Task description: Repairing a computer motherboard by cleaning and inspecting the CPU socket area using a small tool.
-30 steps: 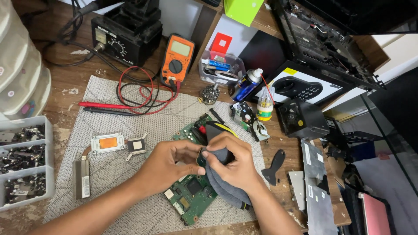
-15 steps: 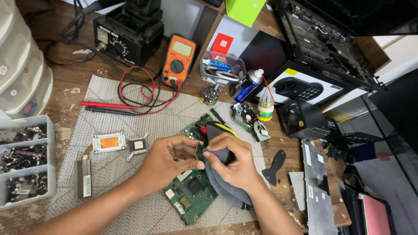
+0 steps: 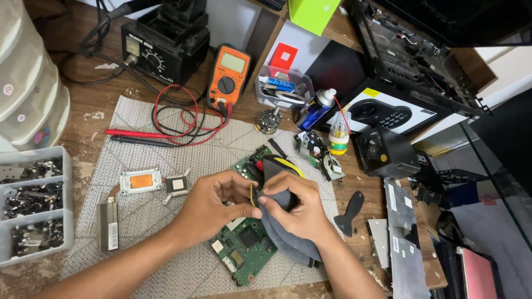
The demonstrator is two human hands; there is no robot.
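Both hands meet over the green circuit board (image 3: pixel 244 252): the left hand (image 3: pixel 213 205) pinches something small, the right hand (image 3: pixel 293 207) grips a folded grey cloth (image 3: pixel 288 246).

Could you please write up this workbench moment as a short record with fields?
setting: wooden bench covered by a grey mat
left hand: left hand pinches at a small part over the green circuit board
right hand: right hand grips a grey cloth at the same spot
beside the left hand: heat sink with copper plate
behind: orange multimeter with red and black probes
far left: clear tray of screws
right side: blue spray can, black pry tool
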